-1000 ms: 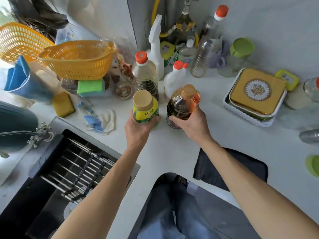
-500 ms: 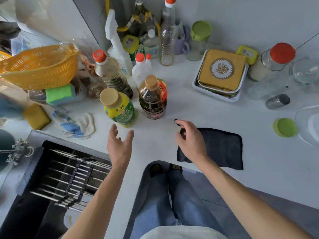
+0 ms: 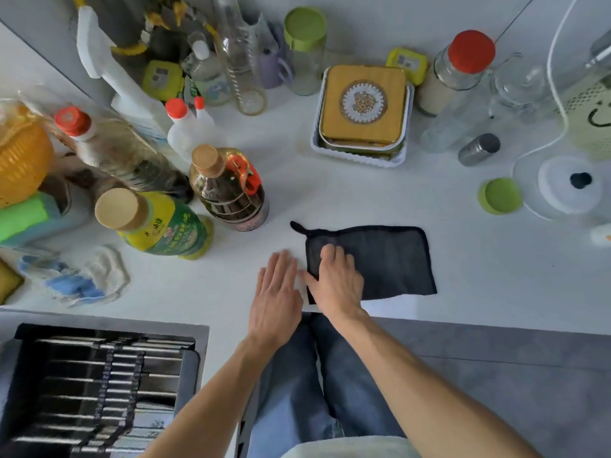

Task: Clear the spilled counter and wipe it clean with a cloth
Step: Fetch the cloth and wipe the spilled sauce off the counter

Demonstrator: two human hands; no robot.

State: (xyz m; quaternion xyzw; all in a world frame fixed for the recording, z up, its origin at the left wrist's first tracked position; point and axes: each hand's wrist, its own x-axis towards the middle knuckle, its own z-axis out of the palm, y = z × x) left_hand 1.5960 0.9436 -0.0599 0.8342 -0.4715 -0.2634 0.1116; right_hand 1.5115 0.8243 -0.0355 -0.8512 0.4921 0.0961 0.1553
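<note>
Right hand (image 3: 337, 280) is palm-down on the near-left corner of the dark cloth (image 3: 380, 259), fingers curled onto the fabric, thumb at the left hem; pressing rather than clenched, can't tell if it has pinched any fabric yet. Left hand (image 3: 276, 292) is just beside it to the left, flat and open, fingers together, holding nothing, over bare tabletop (image 3: 330, 193) next to the cloth edge. Cloth lies spread flat near the front edge, extending right and away from the right hand, hang loop (image 3: 297, 226) sticking out at the corner just beyond the fingers. Handling guess: light, soft, limp, no stiffness, so it'll bunch if pushed from one corner. Better to gather the middle into a wad under the palm, or press flat with the whole hand for wiping; the loop is only good for lifting. Looks dry, should slide easily on the smooth surface. Beyond and left of the left hand: yellow-label bottle (image 3: 158, 226) and dark sauce bottle (image 3: 231, 190), both upright, close together, well clear of the cloth. Farther out, beyond the right hand: gold-lidded tin (image 3: 363, 104) in its white tray (image 3: 357, 158). Loose green lid (image 3: 501, 196) well off to the right. I see no obvious puddle from here.
</note>
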